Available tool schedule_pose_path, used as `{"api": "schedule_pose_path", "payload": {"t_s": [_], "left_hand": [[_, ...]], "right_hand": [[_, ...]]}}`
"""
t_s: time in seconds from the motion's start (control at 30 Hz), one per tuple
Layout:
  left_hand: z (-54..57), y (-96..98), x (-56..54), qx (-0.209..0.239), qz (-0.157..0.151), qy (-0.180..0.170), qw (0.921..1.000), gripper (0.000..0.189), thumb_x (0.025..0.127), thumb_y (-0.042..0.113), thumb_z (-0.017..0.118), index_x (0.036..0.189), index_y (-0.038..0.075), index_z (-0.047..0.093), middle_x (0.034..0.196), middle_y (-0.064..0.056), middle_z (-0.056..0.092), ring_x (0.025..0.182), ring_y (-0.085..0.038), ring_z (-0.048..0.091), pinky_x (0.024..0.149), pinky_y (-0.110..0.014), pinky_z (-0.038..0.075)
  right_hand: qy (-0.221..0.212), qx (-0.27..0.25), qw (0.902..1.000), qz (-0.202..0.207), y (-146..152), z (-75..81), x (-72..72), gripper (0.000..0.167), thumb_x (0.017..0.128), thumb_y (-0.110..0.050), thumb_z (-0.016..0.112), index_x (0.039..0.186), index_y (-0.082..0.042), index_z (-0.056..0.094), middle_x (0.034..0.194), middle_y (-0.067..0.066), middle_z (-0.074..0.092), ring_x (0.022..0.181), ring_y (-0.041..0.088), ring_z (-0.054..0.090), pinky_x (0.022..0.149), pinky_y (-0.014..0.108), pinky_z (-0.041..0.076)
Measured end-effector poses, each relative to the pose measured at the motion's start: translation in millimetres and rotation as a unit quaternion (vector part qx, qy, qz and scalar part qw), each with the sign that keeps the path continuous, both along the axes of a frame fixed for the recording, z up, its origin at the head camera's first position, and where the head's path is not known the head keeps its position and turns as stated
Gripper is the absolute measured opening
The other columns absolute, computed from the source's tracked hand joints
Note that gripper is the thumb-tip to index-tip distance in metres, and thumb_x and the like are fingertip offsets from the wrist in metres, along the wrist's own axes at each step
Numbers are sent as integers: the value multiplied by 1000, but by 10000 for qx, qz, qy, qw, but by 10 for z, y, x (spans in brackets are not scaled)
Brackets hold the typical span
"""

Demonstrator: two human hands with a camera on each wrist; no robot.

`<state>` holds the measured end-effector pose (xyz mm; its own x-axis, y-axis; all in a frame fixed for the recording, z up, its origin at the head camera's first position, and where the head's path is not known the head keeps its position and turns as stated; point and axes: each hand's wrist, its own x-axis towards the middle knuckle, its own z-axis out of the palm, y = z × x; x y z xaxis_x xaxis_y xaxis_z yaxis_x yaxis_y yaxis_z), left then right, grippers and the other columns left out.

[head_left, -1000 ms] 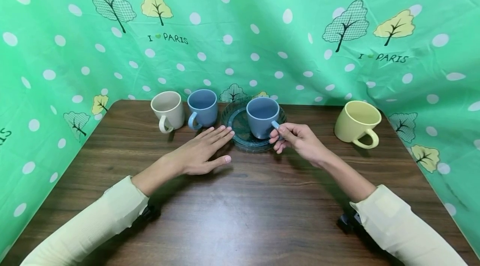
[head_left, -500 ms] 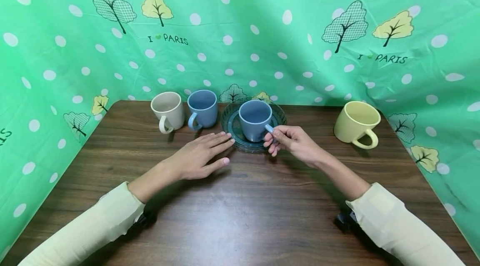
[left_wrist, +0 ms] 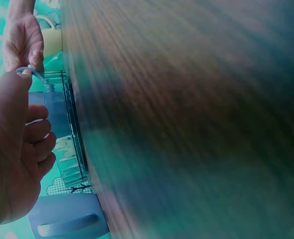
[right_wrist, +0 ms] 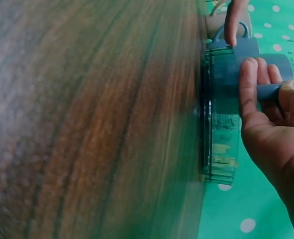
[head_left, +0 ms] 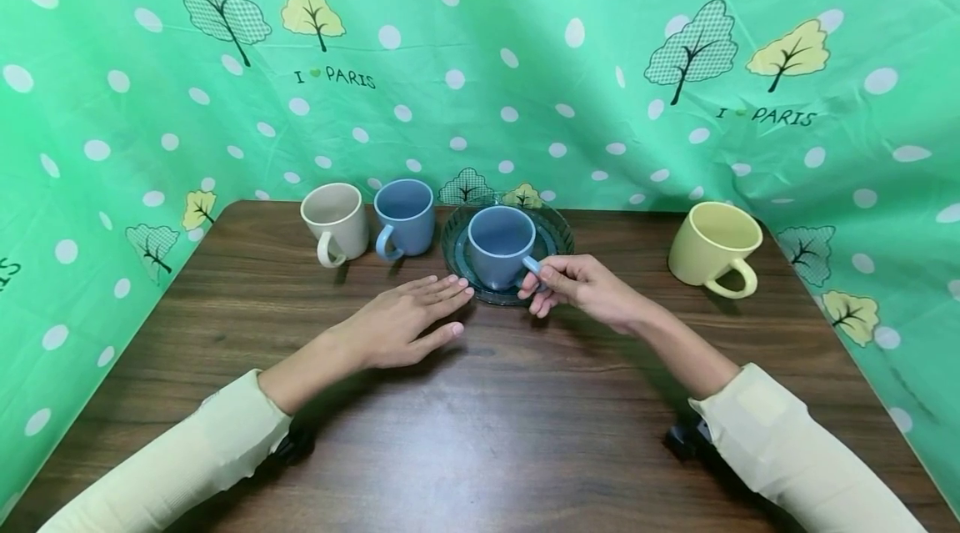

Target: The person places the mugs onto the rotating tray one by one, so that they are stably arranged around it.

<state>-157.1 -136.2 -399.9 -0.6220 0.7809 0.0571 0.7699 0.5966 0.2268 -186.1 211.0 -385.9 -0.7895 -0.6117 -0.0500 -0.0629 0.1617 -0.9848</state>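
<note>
A blue mug (head_left: 501,248) stands upright within a clear glass dish (head_left: 558,237) with a ribbed wall, at the table's far side. My right hand (head_left: 588,289) pinches its handle (right_wrist: 269,91) between thumb and fingers, as the right wrist view also shows. My left hand (head_left: 401,320) is stretched out palm down, its fingertips right at the near left rim of the dish. To the left of the dish stand a second blue mug (head_left: 406,216) and an off-white mug (head_left: 334,220), handles toward me. The left wrist view shows the dish (left_wrist: 72,154) beyond the left fingers.
A yellow mug (head_left: 714,245) stands near the far right corner of the brown wooden table (head_left: 480,433). Green dotted cloth (head_left: 480,57) hangs right behind the table's far edge and along both sides. Black wrist devices (head_left: 682,439) sit under the sleeves.
My right hand has moved the blue mug left and slightly toward me over the dish, from its right part to near its middle. My left hand has shifted slightly toward me.
</note>
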Motion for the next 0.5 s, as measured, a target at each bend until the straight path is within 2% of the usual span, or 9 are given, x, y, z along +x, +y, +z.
{"api": "schedule_pose_path", "payload": {"t_s": [0.1, 0.17, 0.23, 0.37, 0.5], "left_hand": [[-10, 14, -11, -11, -10, 13, 10000, 63, 121, 45, 48, 172, 9, 47, 178, -13, 47, 170, -28, 41, 141, -51, 33], [-11, 22, -13, -15, -8, -3, 10000, 63, 121, 45, 48, 172, 9, 46, 178, -13, 46, 170, -28, 41, 141, -51, 33], [-10, 28, -10, -46, 14, -48, 10000, 63, 121, 45, 47, 173, 9, 45, 179, -13, 45, 170, -28, 40, 142, -51, 32], [4, 37, -1, -80, 62, -128, 9999, 64, 121, 45, 46, 173, 8, 43, 180, -14, 44, 171, -28, 38, 143, -50, 30], [9, 47, -2, -81, 77, -147, 9998, 63, 121, 44, 47, 173, 7, 44, 179, -14, 44, 171, -29, 38, 143, -50, 30]], "right_hand": [[-26, 263, 9996, -27, 43, 44, -3, 35, 122, -11, 48, 133, 15, 68, 131, 34, 75, 97, 25, 82, 91, 38, 71], [121, 539, 9983, -180, 74, 75, 1, 35, 121, -15, 52, 136, 11, 70, 133, 33, 75, 100, 28, 83, 93, 42, 71], [405, 842, 9949, -374, 94, 97, 14, 33, 119, -17, 59, 137, 7, 72, 130, 29, 78, 102, 30, 83, 94, 46, 71], [1134, 1246, 9822, -826, 99, 92, 60, 22, 111, -14, 74, 127, 1, 77, 113, 20, 82, 101, 37, 83, 91, 48, 71], [1733, 1377, 9705, -955, 68, 77, 89, 10, 107, -8, 78, 116, -2, 79, 104, 15, 84, 96, 34, 83, 85, 46, 72]]}}
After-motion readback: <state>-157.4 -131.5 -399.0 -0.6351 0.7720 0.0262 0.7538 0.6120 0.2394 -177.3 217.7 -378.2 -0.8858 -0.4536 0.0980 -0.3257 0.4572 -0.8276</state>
